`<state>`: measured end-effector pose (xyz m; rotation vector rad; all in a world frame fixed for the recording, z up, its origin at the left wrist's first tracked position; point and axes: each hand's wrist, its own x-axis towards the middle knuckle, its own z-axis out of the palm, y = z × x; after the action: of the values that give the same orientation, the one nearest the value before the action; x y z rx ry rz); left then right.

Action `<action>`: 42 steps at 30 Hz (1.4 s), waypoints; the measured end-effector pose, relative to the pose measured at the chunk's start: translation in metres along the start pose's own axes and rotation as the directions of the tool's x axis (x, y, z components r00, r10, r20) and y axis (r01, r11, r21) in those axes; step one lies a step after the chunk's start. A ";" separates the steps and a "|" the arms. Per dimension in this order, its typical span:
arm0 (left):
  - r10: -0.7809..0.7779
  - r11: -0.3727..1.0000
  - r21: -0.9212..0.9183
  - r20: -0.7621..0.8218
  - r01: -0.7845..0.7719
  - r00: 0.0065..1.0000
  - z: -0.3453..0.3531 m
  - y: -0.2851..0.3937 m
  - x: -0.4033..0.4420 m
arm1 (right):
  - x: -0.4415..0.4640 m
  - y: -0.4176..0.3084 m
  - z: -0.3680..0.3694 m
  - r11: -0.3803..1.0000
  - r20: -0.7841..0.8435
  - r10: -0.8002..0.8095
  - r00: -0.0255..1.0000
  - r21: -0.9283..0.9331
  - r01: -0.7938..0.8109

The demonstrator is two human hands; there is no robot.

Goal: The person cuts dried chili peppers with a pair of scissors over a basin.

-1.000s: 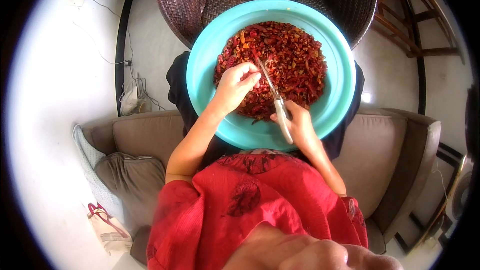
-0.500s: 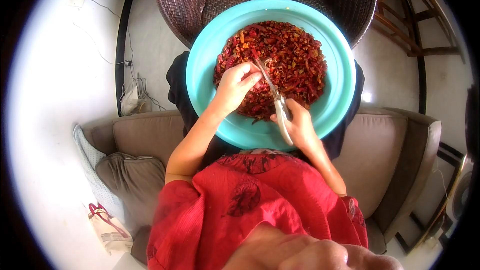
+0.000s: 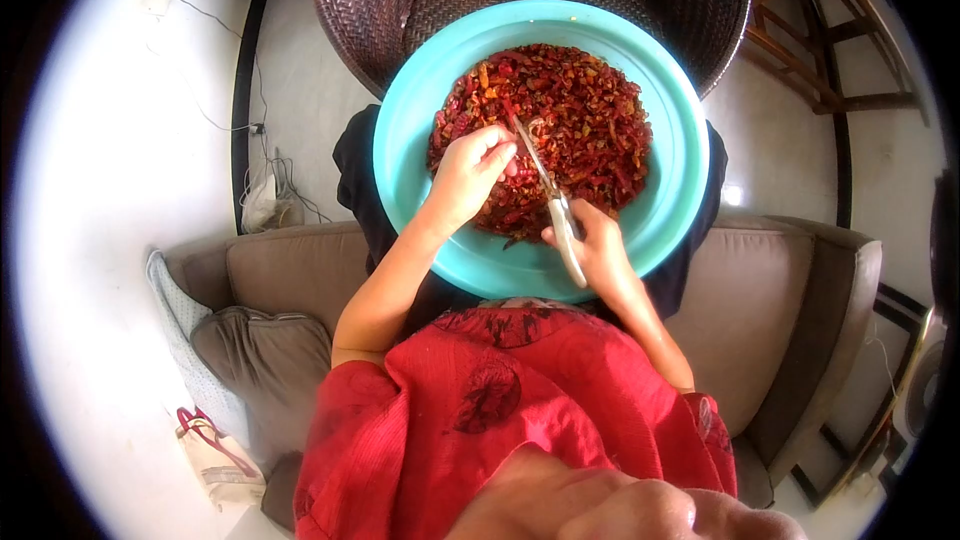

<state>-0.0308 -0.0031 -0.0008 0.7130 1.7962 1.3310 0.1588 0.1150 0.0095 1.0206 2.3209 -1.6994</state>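
A wide turquoise basin [image 3: 420, 60] rests on my lap, holding a heap of cut dried red chilies [image 3: 590, 120]. My right hand [image 3: 597, 252] is closed around the pale handles of a pair of scissors [image 3: 563, 225], whose blades point up and left over the heap. Pinched in my left hand [image 3: 472, 172], close beside the blades, is a dried chili [image 3: 510, 112]; its red end shows past my fingertips near the scissor tips. My fingers cover the rest of it.
Beyond the basin stands a dark woven wicker chair [image 3: 350, 0] with scattered bits on its seat. I sit on a brown sofa [image 3: 745, 310]. A wooden stool [image 3: 850, 40] is at the upper right, cables [image 3: 280, 175] lie along the left wall, and a cloth bag [image 3: 222, 460] is at lower left.
Very little differs. The basin sits slightly lower in view, and my left fingers and the scissors have shifted only a touch.
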 end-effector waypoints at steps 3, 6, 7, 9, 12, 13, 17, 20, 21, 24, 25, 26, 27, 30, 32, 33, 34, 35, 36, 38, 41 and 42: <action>-0.016 0.993 -0.116 -0.071 0.008 0.997 0.003 0.003 0.000 | -0.002 -0.005 -0.001 0.997 -0.018 -0.006 1.000 -0.076 0.005; 0.002 0.989 -0.148 -0.062 -0.012 0.998 0.004 -0.003 0.001 | -0.002 -0.002 -0.001 0.993 0.012 -0.024 1.000 -0.112 0.025; 0.023 0.990 -0.136 -0.045 -0.029 0.999 0.005 -0.005 0.001 | -0.002 -0.003 0.000 0.993 0.012 -0.024 1.000 -0.111 0.025; 0.043 0.991 -0.124 -0.026 -0.046 0.999 0.005 -0.007 0.001 | -0.002 -0.005 0.000 0.994 -0.009 -0.035 0.999 -0.105 0.034; 0.093 0.995 -0.033 -0.017 -0.093 0.996 0.005 -0.008 0.001 | -0.002 -0.007 0.000 0.995 0.006 -0.021 1.000 -0.098 0.021; 0.093 0.996 -0.011 -0.015 -0.093 0.996 0.006 -0.009 0.001 | -0.002 -0.006 0.000 0.995 0.005 -0.020 1.000 -0.098 0.020; 0.110 0.993 0.046 -0.021 -0.109 0.994 0.005 -0.009 0.001 | 0.000 -0.005 -0.001 0.995 0.030 -0.026 0.999 -0.095 0.029; 0.069 0.994 0.082 -0.007 -0.068 0.998 0.002 -0.009 0.002 | 0.000 -0.006 -0.001 1.000 0.067 0.004 0.998 -0.026 -0.002; 0.069 0.994 0.083 -0.007 -0.069 0.998 0.002 -0.009 0.002 | 0.000 -0.007 -0.002 1.000 0.088 0.022 0.996 0.011 -0.023; -0.001 0.997 0.071 -0.003 0.002 1.000 0.000 0.001 0.000 | -0.001 -0.001 -0.001 0.996 0.017 -0.041 0.999 -0.074 0.042; -0.047 0.988 0.147 0.062 0.037 0.997 -0.001 0.013 -0.003 | -0.001 0.003 0.001 0.996 0.017 -0.042 0.999 -0.074 0.043; -0.098 0.972 0.223 0.124 0.068 0.987 -0.002 0.020 -0.005 | 0.000 0.010 0.004 0.996 -0.042 -0.061 0.997 0.058 0.063; -0.098 0.972 0.223 0.123 0.069 0.988 -0.003 0.017 -0.005 | 0.000 0.015 0.005 0.978 -0.102 -0.071 0.992 0.187 0.089; 0.069 0.945 0.323 -0.030 -0.055 0.997 -0.008 0.018 -0.004 | -0.001 0.020 -0.001 0.869 -0.068 -0.014 0.998 0.492 0.045; 0.347 0.858 0.476 -0.264 -0.191 0.900 -0.013 0.000 0.005 | 0.001 0.025 -0.003 0.839 -0.079 -0.004 0.997 0.542 0.046; 0.430 0.801 0.565 -0.315 -0.197 0.846 -0.015 0.002 0.008 | 0.000 0.024 -0.002 0.839 -0.078 -0.003 0.997 0.543 0.045; 0.443 0.765 0.617 -0.294 -0.185 0.847 -0.014 0.005 0.006 | 0.000 0.023 -0.002 0.838 -0.079 -0.014 0.997 0.542 0.054; 0.441 0.765 0.617 -0.295 -0.183 0.848 -0.012 0.006 0.006 | 0.000 0.023 -0.001 0.838 -0.080 -0.024 0.996 0.542 0.064; 0.500 0.685 0.693 -0.222 -0.226 0.837 -0.008 0.007 0.006 | 0.000 0.022 -0.001 0.838 -0.079 -0.024 0.997 0.543 0.063; 0.480 0.627 0.737 -0.110 -0.252 0.870 -0.004 0.012 0.003 | 0.000 0.021 -0.001 0.862 -0.032 -0.013 0.999 0.506 0.027; 0.425 0.614 0.765 -0.114 -0.193 0.898 -0.008 0.000 0.004 | -0.001 0.021 -0.002 0.881 0.029 0.050 0.998 0.470 -0.057; 0.424 0.614 0.765 -0.113 -0.193 0.898 -0.008 0.002 0.003 | 0.000 0.022 -0.002 0.881 0.029 0.050 0.998 0.470 -0.058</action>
<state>-0.0393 -0.0038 0.0016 1.3884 2.5873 0.8794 0.1718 0.1198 -0.0078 1.1155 1.8793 -2.3019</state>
